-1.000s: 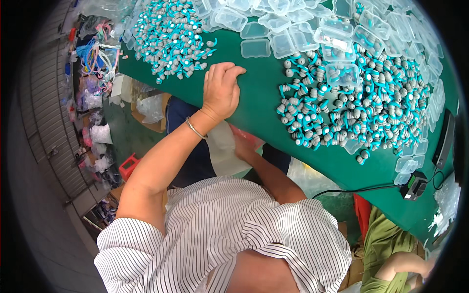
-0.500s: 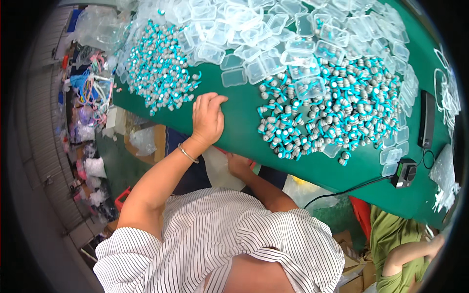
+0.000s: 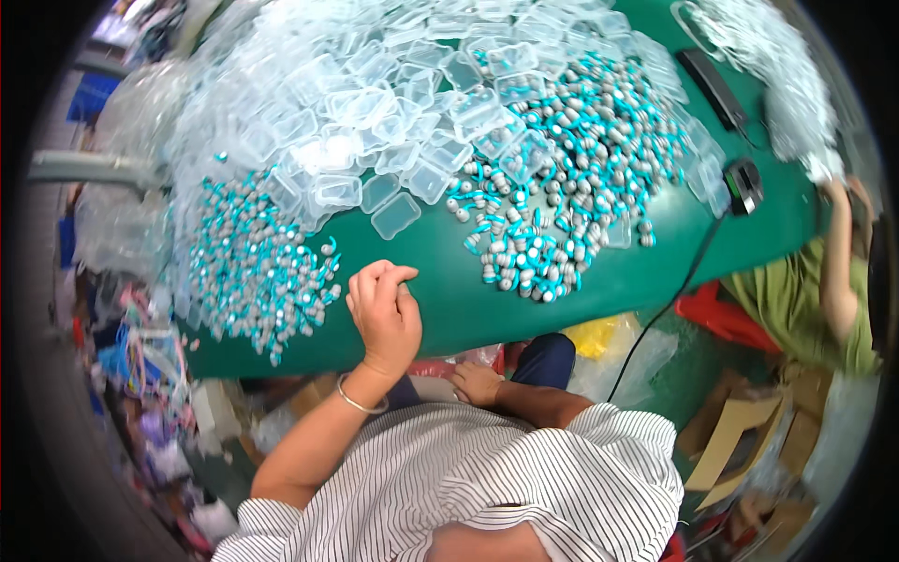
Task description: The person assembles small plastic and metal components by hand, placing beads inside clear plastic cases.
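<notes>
My left hand, with a bangle at its wrist, rests on the near part of the green table. Its fingers are loosely bent and nothing shows in them. Just left of it lies a heap of small grey and teal pieces that look like earplugs. A larger pile of ribbed grey pieces with teal stems lies to its right. Below the table edge, my right hand lies by my lap, fingers stretched, with nothing visible in it. Clear plastic cases are heaped beyond both piles.
At the right stand a black box-shaped device with a cable and a long black bar. White strings and plastic bags lie farther right. A person in green sits there. Cardboard boxes stand on the floor.
The view has shifted, so the table and piles appear lower at left and turned. My left hand stays beside the small heap. The co-worker's hands now reach the white strings.
</notes>
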